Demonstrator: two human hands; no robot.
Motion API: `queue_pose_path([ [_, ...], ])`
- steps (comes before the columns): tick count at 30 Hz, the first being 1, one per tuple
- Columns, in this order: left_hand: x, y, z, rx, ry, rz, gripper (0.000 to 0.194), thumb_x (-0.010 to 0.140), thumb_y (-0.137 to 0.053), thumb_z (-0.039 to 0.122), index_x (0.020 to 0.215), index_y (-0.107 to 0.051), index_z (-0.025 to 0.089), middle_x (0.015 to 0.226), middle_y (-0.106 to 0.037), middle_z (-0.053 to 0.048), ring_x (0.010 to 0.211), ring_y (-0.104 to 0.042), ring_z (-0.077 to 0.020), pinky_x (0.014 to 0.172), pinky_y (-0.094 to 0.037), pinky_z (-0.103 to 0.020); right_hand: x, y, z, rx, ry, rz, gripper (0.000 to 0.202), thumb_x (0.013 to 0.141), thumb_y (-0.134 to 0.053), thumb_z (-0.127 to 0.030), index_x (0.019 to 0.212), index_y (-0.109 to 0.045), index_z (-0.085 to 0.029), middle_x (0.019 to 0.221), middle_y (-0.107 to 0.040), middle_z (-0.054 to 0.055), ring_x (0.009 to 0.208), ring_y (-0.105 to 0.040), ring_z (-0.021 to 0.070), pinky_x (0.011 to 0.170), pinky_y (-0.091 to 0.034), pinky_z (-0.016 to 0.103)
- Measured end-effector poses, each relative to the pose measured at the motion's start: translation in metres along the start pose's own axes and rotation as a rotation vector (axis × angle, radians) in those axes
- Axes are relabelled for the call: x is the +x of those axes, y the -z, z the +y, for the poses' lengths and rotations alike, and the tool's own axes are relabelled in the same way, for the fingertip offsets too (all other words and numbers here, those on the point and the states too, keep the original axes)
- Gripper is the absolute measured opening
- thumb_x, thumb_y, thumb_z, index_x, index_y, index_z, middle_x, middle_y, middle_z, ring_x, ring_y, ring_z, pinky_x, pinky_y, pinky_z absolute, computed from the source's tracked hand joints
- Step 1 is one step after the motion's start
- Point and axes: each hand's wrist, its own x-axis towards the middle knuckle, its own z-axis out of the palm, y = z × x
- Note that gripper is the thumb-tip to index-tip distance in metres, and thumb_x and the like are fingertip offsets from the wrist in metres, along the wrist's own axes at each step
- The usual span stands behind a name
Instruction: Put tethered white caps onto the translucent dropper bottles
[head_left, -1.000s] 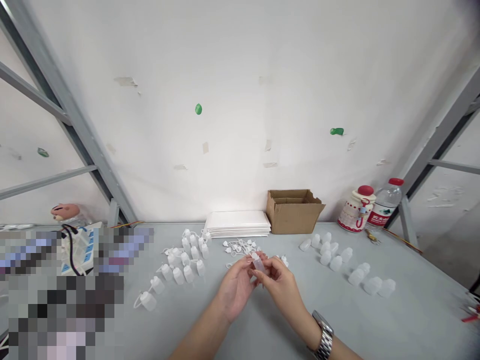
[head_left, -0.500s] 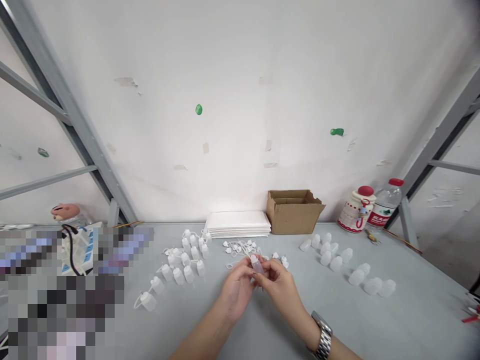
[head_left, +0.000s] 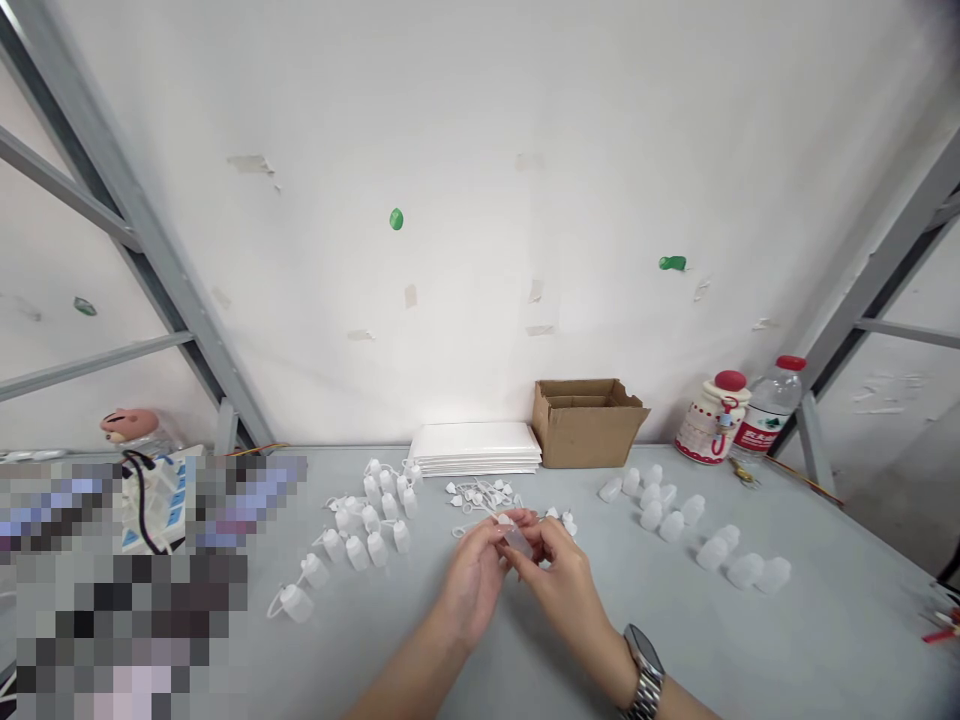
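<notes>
A small translucent white bottle [head_left: 517,541] is between my two hands at the middle of the table. My left hand [head_left: 478,578] has its fingertips at the bottle's top end, and my right hand [head_left: 556,565] pinches its body from the right. Just behind my hands lies a pile of white looped caps [head_left: 484,493], with a few more caps [head_left: 568,520] to the right. Capped bottles [head_left: 356,550] with loops stand in groups on the left. Several bottles without caps [head_left: 672,526] are spread over the right side.
A stack of white flat packs [head_left: 476,448] and an open cardboard box [head_left: 589,438] stand against the wall. At the back right are a red-lidded jar [head_left: 711,425], a water bottle [head_left: 772,410] and small pliers [head_left: 744,475]. A power strip [head_left: 157,495] lies far left.
The bottle in my hands has tilted further over, with its top end toward the left. My fingers have shifted slightly around it.
</notes>
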Motion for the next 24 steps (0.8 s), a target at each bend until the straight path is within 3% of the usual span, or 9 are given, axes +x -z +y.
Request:
queue_pose_path([
  [6, 0.003, 0.004, 0.001, 0.001, 0.081, 0.042, 0.026, 0.069, -0.052, 0.023, 0.090, -0.065, 0.014, 0.098, -0.066, -0.010, 0.091, -0.057, -0.0228, 0.070, -0.038, -0.029, 0.005, -0.001, -0.001, 0.284, -0.223, -0.105, 0.013, 0.067, -0.068, -0.029, 0.065, -0.060, -0.019, 0.059, -0.058, -0.001, 0.055, -0.052, 0.0158, 0.053, -0.041, 0.028],
  [13, 0.002, 0.004, 0.002, -0.017, 0.100, 0.001, 0.030, 0.070, -0.051, 0.024, 0.094, -0.064, 0.013, 0.101, -0.065, -0.012, 0.087, -0.058, -0.0241, 0.054, -0.036, -0.028, 0.009, 0.002, -0.006, 0.514, -0.363, -0.204, 0.024, 0.057, -0.077, -0.035, 0.060, -0.063, -0.016, 0.045, -0.057, -0.003, 0.045, -0.050, 0.0124, 0.048, -0.039, 0.026],
  [19, 0.002, 0.006, 0.006, -0.083, 0.122, -0.039, 0.030, 0.072, -0.048, 0.025, 0.093, -0.066, 0.012, 0.102, -0.066, -0.012, 0.099, -0.055, -0.0260, 0.071, -0.042, -0.033, 0.010, 0.006, -0.011, 0.751, -0.464, -0.283, 0.022, 0.054, -0.080, -0.031, 0.060, -0.067, -0.015, 0.053, -0.059, -0.002, 0.043, -0.049, 0.0080, 0.044, -0.035, 0.022],
  [24, 0.000, 0.003, 0.010, -0.081, 0.128, -0.054, 0.029, 0.071, -0.051, 0.026, 0.090, -0.067, 0.012, 0.101, -0.066, -0.012, 0.106, -0.052, -0.0270, 0.085, -0.039, -0.036, 0.010, 0.009, -0.013, 0.839, -0.450, -0.356, 0.019, 0.059, -0.078, -0.031, 0.064, -0.069, -0.014, 0.056, -0.058, -0.001, 0.046, -0.048, 0.0071, 0.047, -0.036, 0.021],
])
